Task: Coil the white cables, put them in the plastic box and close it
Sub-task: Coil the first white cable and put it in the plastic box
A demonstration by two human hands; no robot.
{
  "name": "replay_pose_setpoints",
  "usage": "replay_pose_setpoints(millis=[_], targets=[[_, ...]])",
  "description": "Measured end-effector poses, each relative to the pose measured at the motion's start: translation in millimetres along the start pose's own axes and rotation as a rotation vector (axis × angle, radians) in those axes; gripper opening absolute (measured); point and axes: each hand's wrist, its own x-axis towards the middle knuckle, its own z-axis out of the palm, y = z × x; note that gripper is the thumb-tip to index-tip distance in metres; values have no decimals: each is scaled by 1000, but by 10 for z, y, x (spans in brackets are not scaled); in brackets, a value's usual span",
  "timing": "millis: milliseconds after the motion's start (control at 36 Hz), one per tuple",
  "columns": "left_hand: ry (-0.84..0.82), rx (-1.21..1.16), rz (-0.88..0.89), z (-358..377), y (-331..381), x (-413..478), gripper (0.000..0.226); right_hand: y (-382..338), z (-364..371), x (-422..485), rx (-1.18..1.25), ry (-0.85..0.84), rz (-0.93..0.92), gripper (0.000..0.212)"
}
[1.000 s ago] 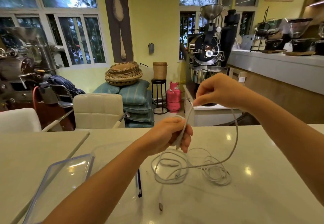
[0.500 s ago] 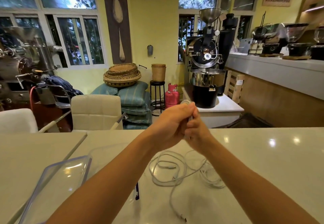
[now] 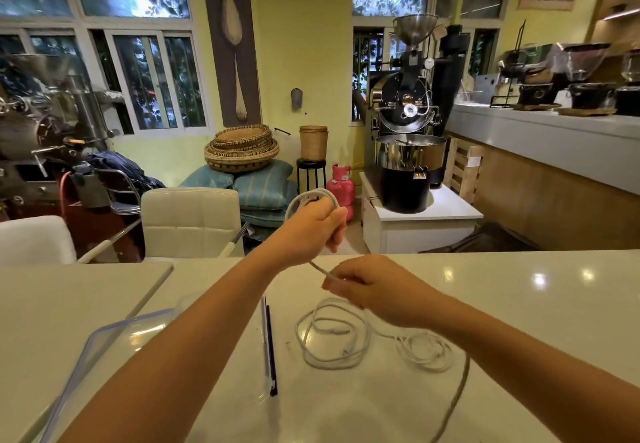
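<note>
Gripping: left hand (image 3: 313, 224) clamps a small white cable coil (image 3: 311, 196), raised above the table (image 3: 519, 304).
Right hand (image 3: 377, 290): at 5 o'clock of the left, pinching the cable's taut strand.
Loose cables (image 3: 332, 333): lying on the table at 6 o'clock of the right hand.
Plastic box lid (image 3: 104, 342): far left, 9 o'clock of the cables.

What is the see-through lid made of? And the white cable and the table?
The lid looks like clear plastic with a bluish rim; the table shows through it. The white cable seems rubbery plastic, since it bends into loops. The table looks like polished stone or a glossy imitation; it mirrors the lights.
</note>
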Motion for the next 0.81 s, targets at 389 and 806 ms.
replay_pose_setpoints(millis=[389,806], targets=[[-409,-383,-36,191,-72,-219,38,-49,-890,54,-492,38,-168,17],[-485,-887,124,191,304,-274,37,436,-558,224,557,321,-138,19]])
